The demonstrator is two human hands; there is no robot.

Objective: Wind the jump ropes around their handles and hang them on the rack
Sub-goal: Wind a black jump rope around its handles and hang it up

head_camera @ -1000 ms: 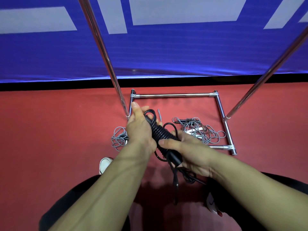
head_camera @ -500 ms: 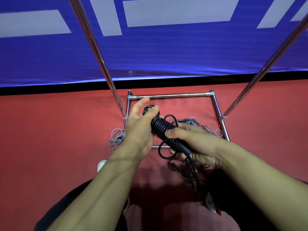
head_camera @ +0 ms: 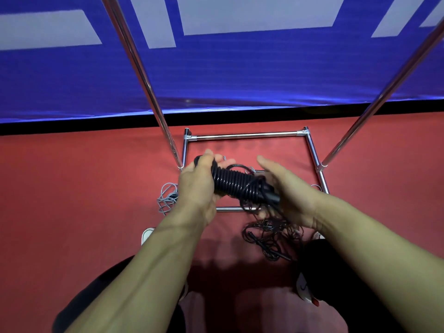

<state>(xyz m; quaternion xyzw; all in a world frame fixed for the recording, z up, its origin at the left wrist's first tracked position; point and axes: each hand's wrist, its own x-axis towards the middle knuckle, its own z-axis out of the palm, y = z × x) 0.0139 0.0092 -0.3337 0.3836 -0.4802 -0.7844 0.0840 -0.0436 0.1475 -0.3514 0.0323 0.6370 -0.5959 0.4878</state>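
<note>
A grey rope [head_camera: 167, 197] lies on the red floor [head_camera: 72, 188] by the rack [head_camera: 245, 135] base's left edge. The left hand [head_camera: 198, 186] curls round the black rope [head_camera: 236, 183] coiled on its handles, above the base. The right hand [head_camera: 288, 188], fingers straight, presses its other end; loose cord hangs below.

Both forearms are bare, with no sleeves, watch or rings showing on the left hand [head_camera: 199, 186] or the right hand [head_camera: 292, 188]. The legs are in black trousers [head_camera: 336, 272]. The shoes [head_camera: 303, 288] are white, and the right one has a red toe tip.
</note>
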